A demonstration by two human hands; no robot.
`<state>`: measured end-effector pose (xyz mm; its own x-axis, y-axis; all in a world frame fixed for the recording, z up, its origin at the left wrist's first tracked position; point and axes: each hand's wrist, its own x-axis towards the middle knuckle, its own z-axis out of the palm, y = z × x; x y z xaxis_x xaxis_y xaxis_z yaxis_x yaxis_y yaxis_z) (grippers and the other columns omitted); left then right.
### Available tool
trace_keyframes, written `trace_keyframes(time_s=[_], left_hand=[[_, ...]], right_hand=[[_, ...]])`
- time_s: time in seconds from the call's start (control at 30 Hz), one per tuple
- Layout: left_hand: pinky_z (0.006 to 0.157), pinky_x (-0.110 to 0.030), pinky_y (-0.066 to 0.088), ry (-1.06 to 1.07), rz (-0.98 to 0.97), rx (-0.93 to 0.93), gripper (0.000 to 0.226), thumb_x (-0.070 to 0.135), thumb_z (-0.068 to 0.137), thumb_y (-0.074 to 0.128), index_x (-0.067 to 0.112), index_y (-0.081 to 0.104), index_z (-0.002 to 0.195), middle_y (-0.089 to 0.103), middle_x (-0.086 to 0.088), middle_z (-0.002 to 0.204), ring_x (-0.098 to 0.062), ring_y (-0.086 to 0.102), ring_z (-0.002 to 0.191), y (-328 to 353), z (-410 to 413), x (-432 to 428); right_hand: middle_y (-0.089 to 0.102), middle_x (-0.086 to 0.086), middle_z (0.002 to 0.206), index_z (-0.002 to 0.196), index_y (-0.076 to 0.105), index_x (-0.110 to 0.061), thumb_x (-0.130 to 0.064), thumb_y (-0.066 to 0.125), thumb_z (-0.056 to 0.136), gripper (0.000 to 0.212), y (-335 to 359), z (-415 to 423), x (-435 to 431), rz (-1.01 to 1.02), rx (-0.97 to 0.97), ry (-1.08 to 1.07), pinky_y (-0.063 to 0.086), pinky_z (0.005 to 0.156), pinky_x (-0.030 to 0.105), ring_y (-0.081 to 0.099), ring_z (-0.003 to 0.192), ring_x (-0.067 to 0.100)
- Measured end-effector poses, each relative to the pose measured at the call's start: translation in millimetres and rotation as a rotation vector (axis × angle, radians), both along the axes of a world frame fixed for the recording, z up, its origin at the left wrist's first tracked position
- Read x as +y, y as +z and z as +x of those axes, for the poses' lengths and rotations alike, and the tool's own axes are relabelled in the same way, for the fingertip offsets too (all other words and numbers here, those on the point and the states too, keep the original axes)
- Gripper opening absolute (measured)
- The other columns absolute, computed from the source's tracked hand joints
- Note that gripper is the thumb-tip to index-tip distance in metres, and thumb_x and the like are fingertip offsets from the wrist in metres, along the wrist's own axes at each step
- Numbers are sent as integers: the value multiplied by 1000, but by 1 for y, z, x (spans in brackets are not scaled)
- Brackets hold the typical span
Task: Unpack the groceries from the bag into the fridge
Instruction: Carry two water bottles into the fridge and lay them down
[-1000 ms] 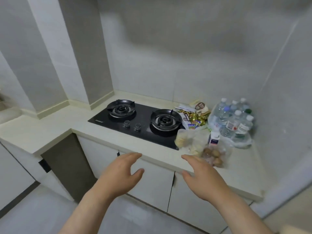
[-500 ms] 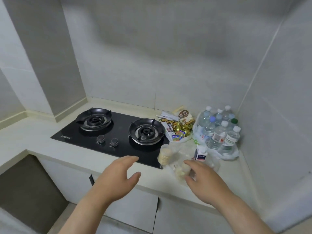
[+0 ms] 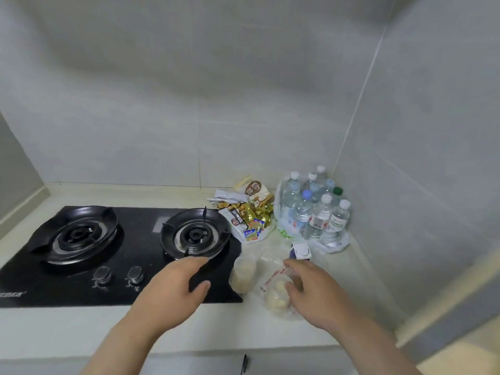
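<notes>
At lower right of centre, a clear bag (image 3: 273,277) of pale round groceries sits on the counter (image 3: 67,328) beside the stove (image 3: 140,239); the right hand (image 3: 316,290), fingers spread, touches it, seemingly to grasp, while the left hand (image 3: 176,290) hovers open, empty.

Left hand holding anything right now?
No, the left hand is open, fingers relaxed, above the front edge of the black stove, with nothing in it.
</notes>
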<state>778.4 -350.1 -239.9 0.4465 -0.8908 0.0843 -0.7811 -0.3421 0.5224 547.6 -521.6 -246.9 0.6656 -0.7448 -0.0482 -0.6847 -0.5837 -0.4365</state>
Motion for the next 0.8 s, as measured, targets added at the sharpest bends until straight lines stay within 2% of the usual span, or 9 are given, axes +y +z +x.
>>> trace_keyframes(time_s=[0.23,0.37,0.53,0.67,0.8], left_hand=[[103,-18,34,-135,-5,-13,51,33,92,62,25,50,140,53,13,140,-6,46,131,-1,28,-40],[105,-22,36,-225,15,-37,52,35,91,62,25,50,140,54,11,140,-9,47,131,-4,27,-75],[103,-22,38,-283,42,-58,52,34,89,62,25,51,139,56,9,136,-11,49,129,-10,21,-130],[102,-19,36,-292,79,-89,53,36,90,61,26,50,141,54,10,140,-9,48,130,-13,15,-176],[99,-18,37,-277,88,-100,53,39,92,58,28,47,143,52,11,141,-8,48,128,-16,7,-222]], right_hand=[[57,-15,128,134,51,-34,-32,53,90,44,-3,10,-3,5,-35,-130,46,97,32,56,116,13],[61,-6,123,129,55,-29,-26,54,92,37,0,-3,-22,-15,-34,-198,44,94,32,56,115,18],[50,-10,142,141,46,-29,-28,53,95,47,-7,-18,-66,-3,-24,-240,34,102,23,46,130,12],[48,-10,145,143,45,-30,-31,54,94,50,-11,-29,-118,-14,-39,-241,36,105,25,44,133,12],[51,-13,141,143,45,-31,-29,57,94,50,-8,-38,-172,-32,-75,-234,36,101,22,47,129,12]])
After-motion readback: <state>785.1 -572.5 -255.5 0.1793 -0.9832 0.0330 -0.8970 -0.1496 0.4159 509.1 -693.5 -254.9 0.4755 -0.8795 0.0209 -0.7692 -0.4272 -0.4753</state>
